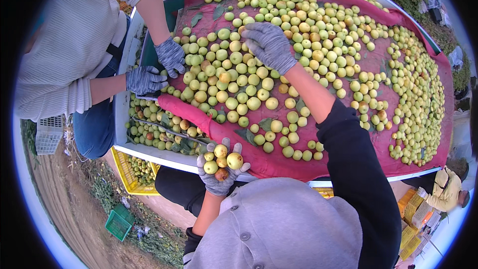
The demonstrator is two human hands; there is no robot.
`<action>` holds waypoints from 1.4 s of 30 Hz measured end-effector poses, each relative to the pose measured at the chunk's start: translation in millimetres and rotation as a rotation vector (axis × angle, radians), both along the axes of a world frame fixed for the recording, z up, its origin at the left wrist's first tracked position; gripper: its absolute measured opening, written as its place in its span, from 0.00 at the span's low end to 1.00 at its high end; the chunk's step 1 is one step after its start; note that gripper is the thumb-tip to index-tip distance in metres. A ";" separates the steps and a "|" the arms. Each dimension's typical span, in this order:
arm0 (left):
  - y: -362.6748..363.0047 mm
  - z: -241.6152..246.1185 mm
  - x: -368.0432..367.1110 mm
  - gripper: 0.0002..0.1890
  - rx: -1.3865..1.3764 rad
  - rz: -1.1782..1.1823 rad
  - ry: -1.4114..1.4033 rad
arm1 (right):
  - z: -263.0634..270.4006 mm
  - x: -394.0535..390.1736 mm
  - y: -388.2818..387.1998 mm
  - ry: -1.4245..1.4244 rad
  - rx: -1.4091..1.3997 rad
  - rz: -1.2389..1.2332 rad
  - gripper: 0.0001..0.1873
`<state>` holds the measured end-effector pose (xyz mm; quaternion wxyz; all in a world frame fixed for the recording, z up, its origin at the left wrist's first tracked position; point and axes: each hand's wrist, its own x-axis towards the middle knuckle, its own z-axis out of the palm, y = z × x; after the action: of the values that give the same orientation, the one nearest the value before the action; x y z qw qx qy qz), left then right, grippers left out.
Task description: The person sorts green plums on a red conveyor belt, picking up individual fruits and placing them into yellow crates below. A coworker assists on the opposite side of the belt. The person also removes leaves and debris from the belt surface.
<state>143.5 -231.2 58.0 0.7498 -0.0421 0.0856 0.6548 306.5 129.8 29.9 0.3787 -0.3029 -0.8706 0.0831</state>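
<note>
Several small round yellow-green fruits, some with brown patches, rest in my gloved left hand (221, 173), palm up at the near edge of the sorting table. My gloved right hand (268, 46) is palm down over the loose fruits (254, 79) on the red cloth (377, 59), its fingertips at a brownish fruit (241, 30). Whether it grips that fruit is hidden. Both gloves are grey knit. Green leaves (246, 136) lie scattered among the fruits.
A co-worker's gloved hands (170, 56) are at the table's left end. Beneath them a trough holds fruits and a thin branch (170, 130). A yellow crate (125, 179) and a green crate (119, 222) stand below. Another person (446, 190) is at the far right, by stacked crates (414, 209).
</note>
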 end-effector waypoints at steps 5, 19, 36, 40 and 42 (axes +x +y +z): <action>0.4 -1.2 -3.6 0.27 -0.119 -0.059 -0.081 | -6.0 115.4 77.9 -0.491 -0.004 -0.861 0.31; 5.7 7.4 0.1 0.24 -0.151 -0.011 -0.062 | -5.1 6.1 220.7 -0.944 -0.238 -0.528 0.17; -0.4 4.6 -11.8 0.21 -0.225 0.117 0.073 | -0.9 -8.1 159.1 -0.965 -0.435 -0.246 0.20; -43.3 1.6 -63.3 0.23 -0.113 0.525 0.067 | -13.0 0.9 137.9 -0.967 -0.402 -0.171 0.22; -75.9 6.8 -101.2 0.25 -0.037 0.727 0.245 | -21.0 6.9 124.5 -0.851 -0.362 -0.259 0.19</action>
<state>42.3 -307.1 64.9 0.4520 -0.0049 0.1657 0.8765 313.4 254.4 8.8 -0.0628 -0.4772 -0.8749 0.0544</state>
